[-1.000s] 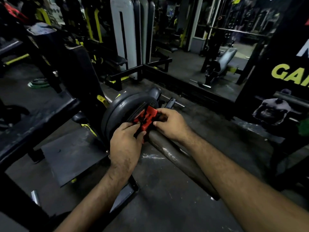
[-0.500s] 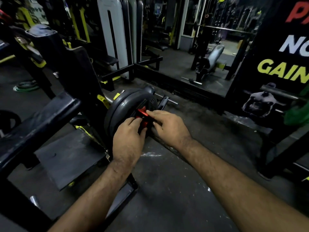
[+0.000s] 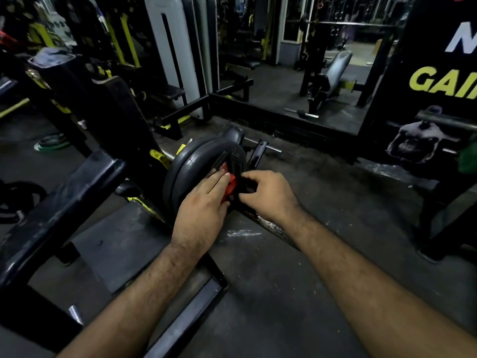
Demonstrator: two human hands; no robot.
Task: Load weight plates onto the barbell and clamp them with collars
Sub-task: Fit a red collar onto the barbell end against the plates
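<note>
Two black weight plates (image 3: 192,161) sit on the barbell sleeve (image 3: 268,224), which runs down to the right toward me. A red and black collar (image 3: 229,186) is on the sleeve, pressed against the outer plate. My left hand (image 3: 204,202) lies over the collar's left side, fingers flat on the red part. My right hand (image 3: 268,193) pinches the collar's black right side. Most of the collar is hidden by my fingers.
A black bench frame (image 3: 59,202) with a floor plate stands at the left. A short bar (image 3: 263,148) lies on the floor behind the plates. Green plates (image 3: 51,144) lie far left. A mirror wall and a black poster (image 3: 433,81) are at the right.
The collar has slid up the sleeve to the outer plate. Both hands moved with it and now cover most of its red body.
</note>
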